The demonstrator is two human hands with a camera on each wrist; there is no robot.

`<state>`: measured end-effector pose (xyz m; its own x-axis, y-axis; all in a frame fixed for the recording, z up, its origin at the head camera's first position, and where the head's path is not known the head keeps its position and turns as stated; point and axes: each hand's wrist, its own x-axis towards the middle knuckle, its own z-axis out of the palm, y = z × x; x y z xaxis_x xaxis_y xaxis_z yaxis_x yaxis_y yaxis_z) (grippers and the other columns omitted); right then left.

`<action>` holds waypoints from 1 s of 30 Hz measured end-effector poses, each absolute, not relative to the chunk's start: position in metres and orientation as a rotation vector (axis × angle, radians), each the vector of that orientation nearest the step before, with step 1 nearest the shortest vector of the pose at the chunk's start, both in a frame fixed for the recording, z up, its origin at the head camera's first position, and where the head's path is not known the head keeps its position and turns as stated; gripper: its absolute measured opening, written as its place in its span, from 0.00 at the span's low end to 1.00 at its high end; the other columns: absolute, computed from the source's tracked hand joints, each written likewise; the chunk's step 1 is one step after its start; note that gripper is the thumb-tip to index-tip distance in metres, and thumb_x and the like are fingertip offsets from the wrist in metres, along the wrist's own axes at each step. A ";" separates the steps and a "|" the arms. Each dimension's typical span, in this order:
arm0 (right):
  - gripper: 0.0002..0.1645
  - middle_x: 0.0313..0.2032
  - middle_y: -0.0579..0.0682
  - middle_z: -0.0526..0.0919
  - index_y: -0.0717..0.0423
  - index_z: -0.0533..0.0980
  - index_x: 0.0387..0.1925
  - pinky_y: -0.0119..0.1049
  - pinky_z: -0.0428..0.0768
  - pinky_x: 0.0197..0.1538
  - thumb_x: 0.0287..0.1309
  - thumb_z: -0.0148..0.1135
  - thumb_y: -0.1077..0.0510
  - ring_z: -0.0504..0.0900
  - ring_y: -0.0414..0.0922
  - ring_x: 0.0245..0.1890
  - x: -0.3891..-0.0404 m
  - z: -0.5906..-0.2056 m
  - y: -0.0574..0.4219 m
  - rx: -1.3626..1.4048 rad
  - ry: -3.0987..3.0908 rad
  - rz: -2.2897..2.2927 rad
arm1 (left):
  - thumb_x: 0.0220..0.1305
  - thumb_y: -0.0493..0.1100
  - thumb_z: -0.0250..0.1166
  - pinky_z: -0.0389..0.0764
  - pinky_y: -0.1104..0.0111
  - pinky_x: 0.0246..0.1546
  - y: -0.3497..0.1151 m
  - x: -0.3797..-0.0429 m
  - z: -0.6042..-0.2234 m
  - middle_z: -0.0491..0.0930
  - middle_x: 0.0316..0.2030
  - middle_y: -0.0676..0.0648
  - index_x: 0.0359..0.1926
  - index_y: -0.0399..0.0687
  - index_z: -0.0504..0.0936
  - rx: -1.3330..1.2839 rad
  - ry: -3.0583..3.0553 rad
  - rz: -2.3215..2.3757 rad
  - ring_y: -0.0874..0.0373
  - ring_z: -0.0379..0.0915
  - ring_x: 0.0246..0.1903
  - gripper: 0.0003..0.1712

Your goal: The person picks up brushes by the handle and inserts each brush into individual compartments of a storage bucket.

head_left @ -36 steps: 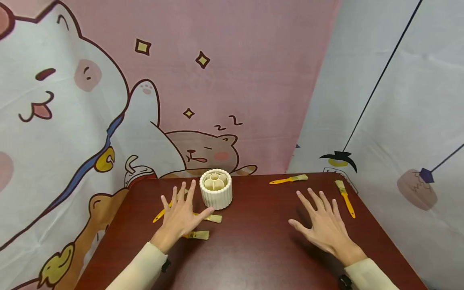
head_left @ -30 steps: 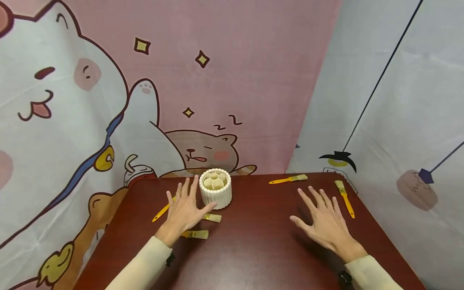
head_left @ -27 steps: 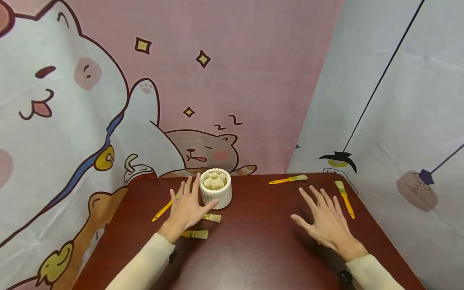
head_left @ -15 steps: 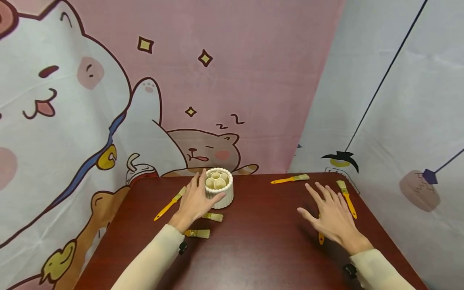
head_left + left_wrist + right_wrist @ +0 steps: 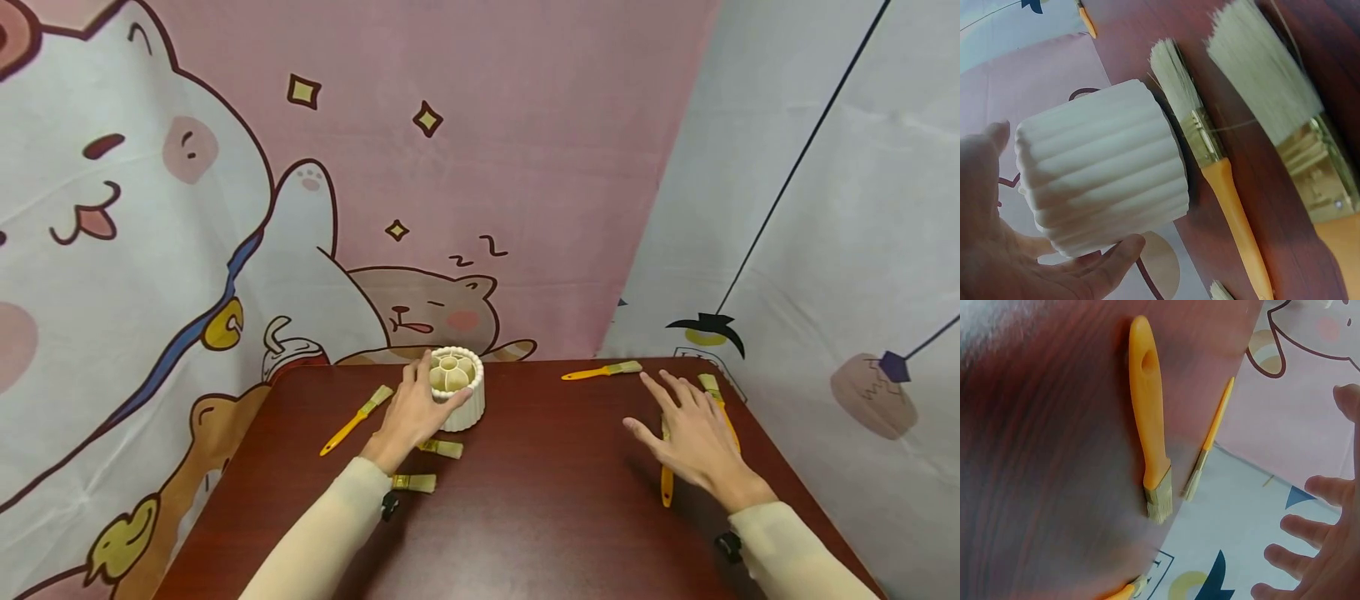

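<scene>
A white ribbed round pen holder with several petal-shaped compartments stands upright near the table's far edge. My left hand reaches around its left and near side, fingers spread. In the left wrist view the thumb stands apart from the holder, while the fingers pass beside its wall; contact is unclear. Two yellow-handled paintbrushes, the upper one and the lower one, are partly hidden by the left arm. My right hand hovers, fingers spread, over another paintbrush, holding nothing. That brush shows fully in the right wrist view.
Another paintbrush lies left of the holder. One paintbrush lies at the far edge, and another by the right edge, partly behind the right hand. A printed cartoon cloth hangs behind the brown table.
My left hand has moved right and forward from over the brushes to the holder. My right hand has drifted slightly right and forward, uncovering part of the brush beneath it.
</scene>
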<state>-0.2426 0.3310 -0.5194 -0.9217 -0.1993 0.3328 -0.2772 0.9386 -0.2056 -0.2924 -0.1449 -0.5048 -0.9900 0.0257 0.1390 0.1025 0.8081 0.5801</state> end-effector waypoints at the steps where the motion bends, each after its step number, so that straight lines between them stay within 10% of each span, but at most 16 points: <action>1: 0.58 0.87 0.69 0.66 0.43 0.60 0.94 0.84 0.61 0.81 0.78 0.67 0.24 0.64 0.75 0.85 -0.244 -0.519 0.332 0.351 -2.782 0.355 | 0.73 0.81 0.70 0.87 0.35 0.69 -0.145 -0.293 -0.505 0.62 0.87 0.29 0.96 0.50 0.51 -0.102 -2.863 -0.928 0.26 0.79 0.75 0.70; 9: 0.57 0.87 0.69 0.66 0.45 0.62 0.93 0.84 0.60 0.81 0.78 0.65 0.23 0.63 0.77 0.85 -0.250 -0.515 0.338 0.328 -2.794 0.362 | 0.74 0.77 0.73 0.86 0.36 0.72 -0.145 -0.297 -0.504 0.65 0.85 0.27 0.94 0.38 0.55 -0.091 -2.856 -0.915 0.26 0.80 0.73 0.70; 30: 0.56 0.85 0.74 0.67 0.54 0.65 0.91 0.89 0.67 0.73 0.80 0.65 0.25 0.68 0.82 0.79 -0.274 -0.518 0.360 0.240 -2.847 0.389 | 0.72 0.78 0.75 0.89 0.39 0.68 -0.133 -0.285 -0.501 0.66 0.85 0.30 0.94 0.43 0.56 -0.126 -2.873 -0.963 0.28 0.85 0.67 0.69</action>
